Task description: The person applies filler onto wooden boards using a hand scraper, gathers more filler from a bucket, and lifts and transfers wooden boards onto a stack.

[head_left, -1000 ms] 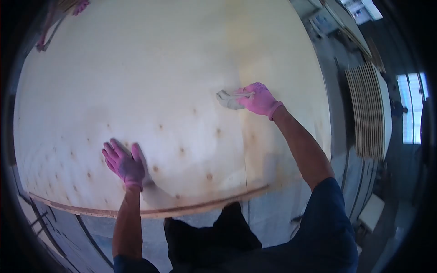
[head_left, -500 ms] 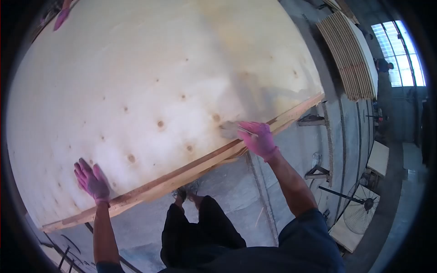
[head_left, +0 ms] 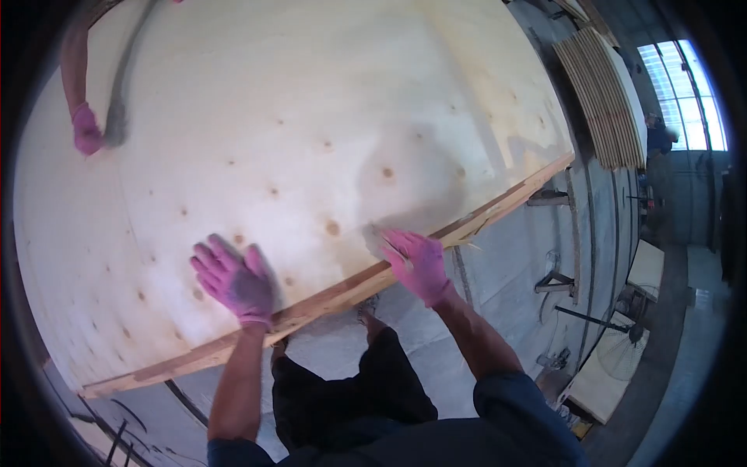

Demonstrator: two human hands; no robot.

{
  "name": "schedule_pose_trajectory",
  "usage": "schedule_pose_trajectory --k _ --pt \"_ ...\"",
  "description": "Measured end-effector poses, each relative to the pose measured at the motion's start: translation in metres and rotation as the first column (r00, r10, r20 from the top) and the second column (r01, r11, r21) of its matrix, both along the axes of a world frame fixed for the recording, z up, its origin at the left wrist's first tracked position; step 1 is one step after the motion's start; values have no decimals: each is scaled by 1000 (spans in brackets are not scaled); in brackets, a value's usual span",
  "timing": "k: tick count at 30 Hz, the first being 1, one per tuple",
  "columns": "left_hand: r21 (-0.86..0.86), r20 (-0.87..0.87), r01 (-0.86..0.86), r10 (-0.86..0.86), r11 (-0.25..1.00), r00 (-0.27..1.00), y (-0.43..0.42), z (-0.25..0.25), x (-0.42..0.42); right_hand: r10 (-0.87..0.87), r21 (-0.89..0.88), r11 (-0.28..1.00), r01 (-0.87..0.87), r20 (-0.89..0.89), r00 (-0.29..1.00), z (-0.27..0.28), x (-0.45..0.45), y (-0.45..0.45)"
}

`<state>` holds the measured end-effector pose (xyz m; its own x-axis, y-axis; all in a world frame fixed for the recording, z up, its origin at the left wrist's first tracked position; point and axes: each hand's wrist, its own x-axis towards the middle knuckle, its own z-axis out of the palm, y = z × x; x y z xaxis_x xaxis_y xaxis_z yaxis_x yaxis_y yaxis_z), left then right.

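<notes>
A large pale wooden sheet [head_left: 311, 101] with brown knots lies in front of me, its layered edge running along my side. My left hand [head_left: 235, 282], in a pink glove, rests flat on the sheet with fingers spread, close to the near edge. My right hand [head_left: 416, 265], gloved in pink too, is closed on a thin greyish tool [head_left: 381, 243] at the near edge. The tool's flat end is blurred and lies against the sheet; its exact kind cannot be made out.
A co-worker's pink-gloved hand [head_left: 87, 131] is over the sheet at the upper left. Stacked boards [head_left: 603, 97] stand at the upper right. A round fan [head_left: 621, 354] and pale panels are on the right, with metal brackets [head_left: 554, 282] nearer the sheet.
The view has shifted toward the near edge. My right hand has come down with the tool from mid-sheet to that edge. The co-worker's arm now reaches further over the sheet.
</notes>
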<state>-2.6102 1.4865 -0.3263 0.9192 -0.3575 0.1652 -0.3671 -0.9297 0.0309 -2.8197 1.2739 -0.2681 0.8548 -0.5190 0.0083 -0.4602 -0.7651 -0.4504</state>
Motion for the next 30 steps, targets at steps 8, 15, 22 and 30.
schedule_pose_trajectory --k 8,15,22,30 --pt "-136 -186 435 -454 890 871 108 19 74 -311 665 698 267 -55 949 22 101 135" --pt "132 -24 -221 226 966 974 408 -17 229 -397 528 813 245 196 897 -8 140 88" --pt "127 13 -177 177 976 984 411 -11 226 -159 91 984 153 73 985 6 119 203" --pt "149 -23 -147 152 978 988 410 -11 226 -194 65 979 191 30 981 -3 172 335"
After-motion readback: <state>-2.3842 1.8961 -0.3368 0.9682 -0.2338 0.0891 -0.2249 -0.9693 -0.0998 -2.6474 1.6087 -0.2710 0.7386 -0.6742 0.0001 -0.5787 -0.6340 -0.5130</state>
